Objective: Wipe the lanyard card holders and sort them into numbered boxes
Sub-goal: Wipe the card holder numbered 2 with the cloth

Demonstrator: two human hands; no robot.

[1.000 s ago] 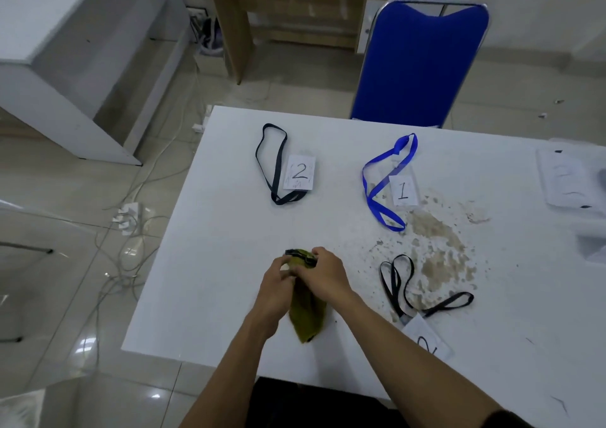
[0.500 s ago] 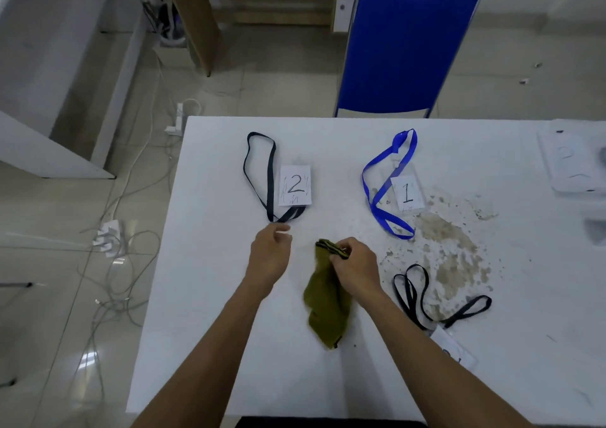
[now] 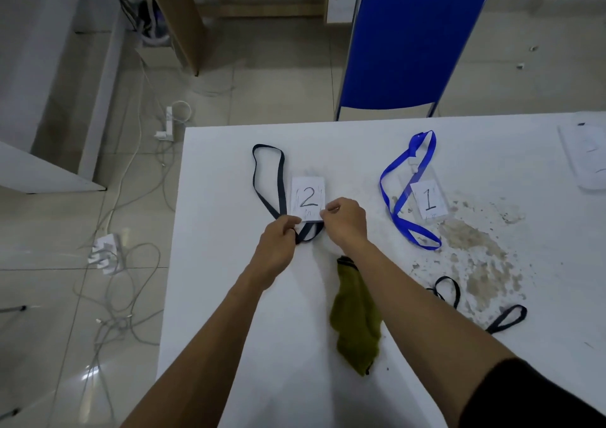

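A white desk [image 3: 229, 296] fills the near scene, with a blue chair [image 3: 413, 41] at its far edge and a brown stain [image 3: 472, 250] on the right. A green cloth [image 3: 354, 322] lies near, under the right forearm. The card holder marked 2 [image 3: 308, 198] lies far left of centre with its black lanyard [image 3: 267, 178]; the holder marked 1 [image 3: 429, 198] with a blue lanyard [image 3: 403, 191] lies to its right. Another black lanyard [image 3: 505, 319] lies near right. The left hand [image 3: 278, 244] pinches holder 2's near left corner; the right hand [image 3: 344, 221] pinches its near right corner.
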